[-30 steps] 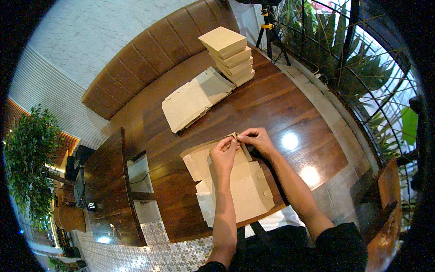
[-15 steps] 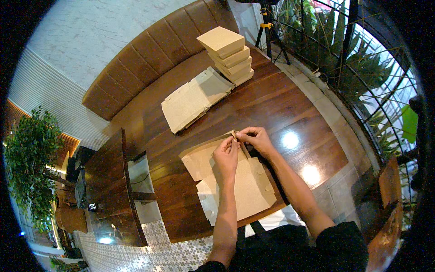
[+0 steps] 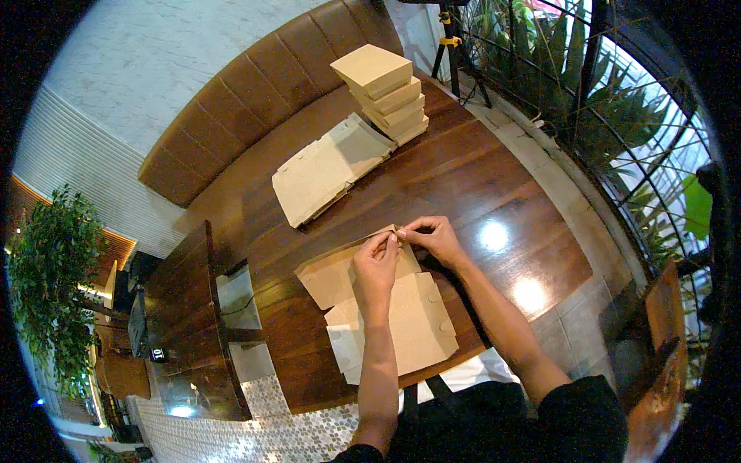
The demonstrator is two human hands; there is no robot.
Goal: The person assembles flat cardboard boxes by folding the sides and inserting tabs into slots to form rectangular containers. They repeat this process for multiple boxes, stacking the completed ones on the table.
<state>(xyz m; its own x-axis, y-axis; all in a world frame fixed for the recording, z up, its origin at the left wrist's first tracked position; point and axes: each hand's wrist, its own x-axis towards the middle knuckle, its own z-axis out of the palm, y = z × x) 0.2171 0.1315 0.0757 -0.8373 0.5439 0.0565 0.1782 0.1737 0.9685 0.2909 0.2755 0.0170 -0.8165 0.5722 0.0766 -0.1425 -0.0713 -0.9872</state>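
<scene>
A partly folded brown cardboard box [image 3: 417, 324] lies on the wooden table in front of me, its near panel flat and its far edge turned up. My left hand [image 3: 376, 265] pinches the box's far right corner from the left. At that same corner my right hand [image 3: 432, 238] grips with thumb and forefinger, coming from the right. Both sets of fingertips nearly meet there and hide the small flaps between them.
Beyond the box lies a pile of flat, unfolded cardboard boxes [image 3: 332, 166]. A stack of folded boxes [image 3: 390, 89] stands behind it at the table's far end. A brown padded bench [image 3: 262, 92] runs along the wall, and a second table [image 3: 181, 324] is at left.
The box has shifted and turned slightly to the left under my hands. My left hand has moved a little left; both hands stay at the same corner.
</scene>
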